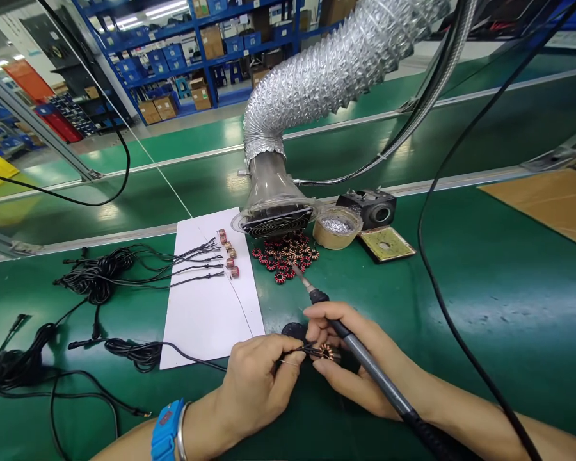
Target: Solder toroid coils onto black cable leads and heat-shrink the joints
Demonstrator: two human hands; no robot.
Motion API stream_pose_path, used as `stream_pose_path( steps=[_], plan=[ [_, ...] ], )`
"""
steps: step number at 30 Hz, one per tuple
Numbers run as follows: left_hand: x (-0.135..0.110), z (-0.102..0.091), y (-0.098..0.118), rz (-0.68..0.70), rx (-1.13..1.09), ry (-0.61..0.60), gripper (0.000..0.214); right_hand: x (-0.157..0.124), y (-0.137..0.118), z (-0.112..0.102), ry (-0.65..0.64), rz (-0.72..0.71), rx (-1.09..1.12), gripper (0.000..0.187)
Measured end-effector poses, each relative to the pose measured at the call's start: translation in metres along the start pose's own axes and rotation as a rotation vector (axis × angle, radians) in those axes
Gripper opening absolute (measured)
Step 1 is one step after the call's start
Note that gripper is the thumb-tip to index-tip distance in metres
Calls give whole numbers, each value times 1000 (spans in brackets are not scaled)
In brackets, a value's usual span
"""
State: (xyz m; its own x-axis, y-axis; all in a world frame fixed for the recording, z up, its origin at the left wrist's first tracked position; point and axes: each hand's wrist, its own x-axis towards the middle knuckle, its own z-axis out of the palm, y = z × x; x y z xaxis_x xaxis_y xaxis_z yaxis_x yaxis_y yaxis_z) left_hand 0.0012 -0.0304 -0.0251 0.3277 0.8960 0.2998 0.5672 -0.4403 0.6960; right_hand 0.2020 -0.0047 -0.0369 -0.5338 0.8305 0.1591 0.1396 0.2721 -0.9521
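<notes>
- We see the left hand (254, 384) closed, thumb and fingertips pinching a thin black lead (295, 351) at a copper-wound toroid coil (325, 351), which sits between both hands above the tabletop (484, 333).
- We see the right hand (355, 362) wrapped penwise round a soldering iron (372, 365), its tip angled away from the coil; its fingers appear to brace the coil.
- We judge that keeping both hands braced together, wrists low, best steadies lead and coil for clean work.
- Farther out lie a heap of red-and-copper toroid coils (283, 259), a white sheet (206, 320) bearing a fanned row of black leads (192, 269), and a fume extractor hood (276, 218) on its foil duct (336, 70).
</notes>
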Motion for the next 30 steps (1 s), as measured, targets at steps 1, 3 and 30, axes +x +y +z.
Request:
stream_pose_path(
  steps=[1,3,30],
  plan=[
    [0,0,0,-4,-4,1,14,-1,1,-1,1,-3,16,53],
    [1,0,1,-4,-6,3,15,-1,1,-2,-3,-9,30,53],
    [-1,-2,-1,169,110,14,14,5,0,-10,-136,-54,49,58]
  ],
)
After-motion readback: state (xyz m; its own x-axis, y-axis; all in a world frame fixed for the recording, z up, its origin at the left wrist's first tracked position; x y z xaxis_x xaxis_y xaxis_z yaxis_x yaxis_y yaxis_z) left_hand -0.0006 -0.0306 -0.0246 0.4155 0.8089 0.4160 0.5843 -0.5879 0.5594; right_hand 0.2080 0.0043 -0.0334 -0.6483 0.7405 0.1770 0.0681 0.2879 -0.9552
